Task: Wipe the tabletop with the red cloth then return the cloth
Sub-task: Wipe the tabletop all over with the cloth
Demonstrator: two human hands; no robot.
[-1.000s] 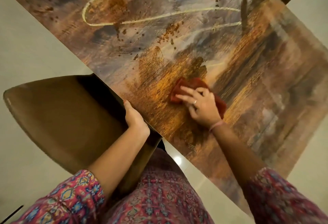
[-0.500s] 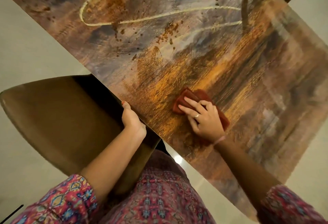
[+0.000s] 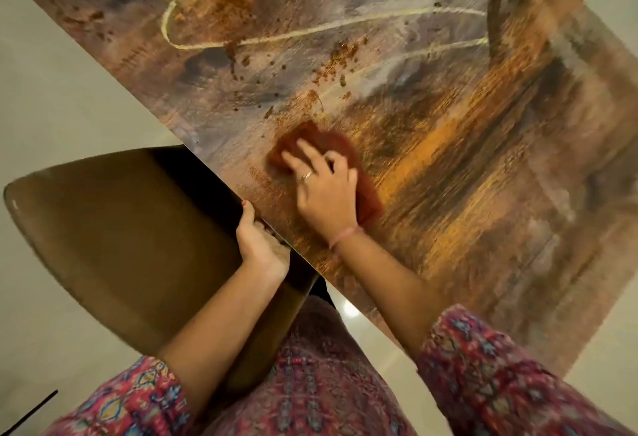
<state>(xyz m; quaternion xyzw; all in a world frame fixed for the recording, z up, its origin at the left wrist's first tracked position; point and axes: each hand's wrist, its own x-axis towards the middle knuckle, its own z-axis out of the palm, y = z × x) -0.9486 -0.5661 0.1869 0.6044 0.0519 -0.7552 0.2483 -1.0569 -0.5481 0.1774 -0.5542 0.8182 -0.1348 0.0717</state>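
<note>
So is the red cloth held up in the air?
No, the red cloth lies flat on the tabletop, with the right hand pressing on it from above.

Right hand (image 3: 324, 194) flat on red cloth (image 3: 345, 149) on tabletop (image 3: 466, 132); left hand (image 3: 259, 242) at its edge.

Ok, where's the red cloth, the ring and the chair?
red cloth (image 3: 341, 145): head view, its far edge beyond the fingers.
ring (image 3: 306, 175): head view, the band on a right-hand finger.
chair (image 3: 131, 228): head view, middle of its brown back.
</note>
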